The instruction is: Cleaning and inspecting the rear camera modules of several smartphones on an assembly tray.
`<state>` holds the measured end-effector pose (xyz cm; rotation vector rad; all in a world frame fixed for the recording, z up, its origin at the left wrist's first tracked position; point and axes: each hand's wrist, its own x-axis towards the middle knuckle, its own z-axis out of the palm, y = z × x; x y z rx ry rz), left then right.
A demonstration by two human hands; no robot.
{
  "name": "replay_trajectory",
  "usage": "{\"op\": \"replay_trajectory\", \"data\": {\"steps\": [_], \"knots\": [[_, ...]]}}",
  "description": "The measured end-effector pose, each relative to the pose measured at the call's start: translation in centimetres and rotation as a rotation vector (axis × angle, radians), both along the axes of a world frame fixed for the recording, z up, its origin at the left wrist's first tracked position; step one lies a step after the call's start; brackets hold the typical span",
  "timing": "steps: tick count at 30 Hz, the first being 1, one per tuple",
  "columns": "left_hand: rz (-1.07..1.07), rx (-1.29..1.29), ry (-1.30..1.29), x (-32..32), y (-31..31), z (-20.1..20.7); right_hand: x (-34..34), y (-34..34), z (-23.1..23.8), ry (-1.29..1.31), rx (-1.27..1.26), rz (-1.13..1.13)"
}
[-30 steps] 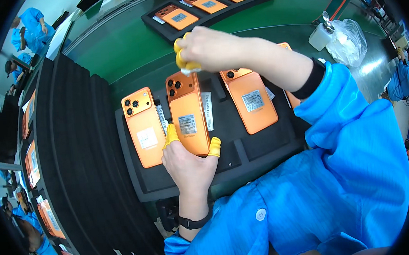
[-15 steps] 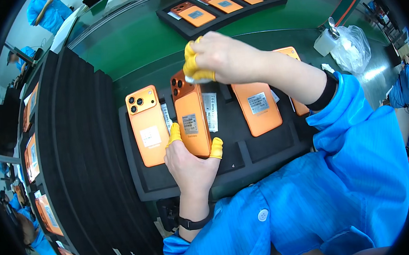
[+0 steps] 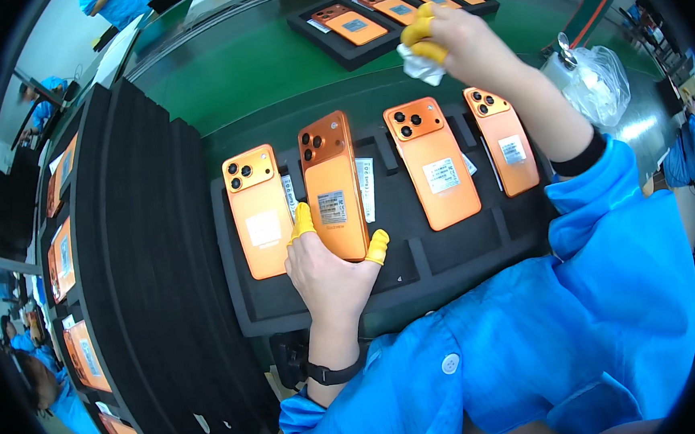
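Note:
My left hand (image 3: 327, 276), with yellow finger cots on thumb and forefinger, grips the lower end of an orange smartphone (image 3: 333, 165). The phone lies back up, its lower end slightly raised, over a black foam tray (image 3: 458, 245). My right hand (image 3: 464, 43), also in yellow cots, pinches a crumpled white wipe (image 3: 422, 68) in the air beyond the tray. Left of the held phone lies another orange phone (image 3: 258, 223); two more, a middle phone (image 3: 432, 159) and a right-hand phone (image 3: 505, 137), rest to its right. All bear labels on their backs.
At the far side sits a second black tray (image 3: 356, 57) with several orange phones. Tall stacked black foam trays (image 3: 159, 295) stand at my left. Back right are a white bottle with a metal top (image 3: 560, 69) and a clear plastic bag (image 3: 603, 94) with white contents.
My right hand has lifted off the top of the held phone and moved away to the upper right with the wipe, uncovering the camera end. My left hand keeps its grip.

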<state>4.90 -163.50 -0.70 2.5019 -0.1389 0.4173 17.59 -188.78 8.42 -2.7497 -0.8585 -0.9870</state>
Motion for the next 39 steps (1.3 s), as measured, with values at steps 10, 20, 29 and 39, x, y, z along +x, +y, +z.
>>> {"op": "replay_trajectory", "data": {"steps": [10, 20, 29, 39], "knots": [[0.040, 0.270, 0.168, -0.1, -1.1, 0.5, -10.1, -10.3, -1.8, 0.230, 0.255, -0.493], [0.025, 0.133, 0.009, -0.1, -0.7, -0.4, -10.9, -14.0, -6.3, 0.184, 0.214, -0.924], [0.042, 0.117, 0.023, -0.9, -0.8, -0.1, -10.4, -13.4, -8.7, 0.314, 0.031, -1.086], [-0.022, 0.076, 0.000, -0.5, -0.9, 2.7, -10.5, -12.6, -8.5, 0.450, 0.159, -0.985]]}}
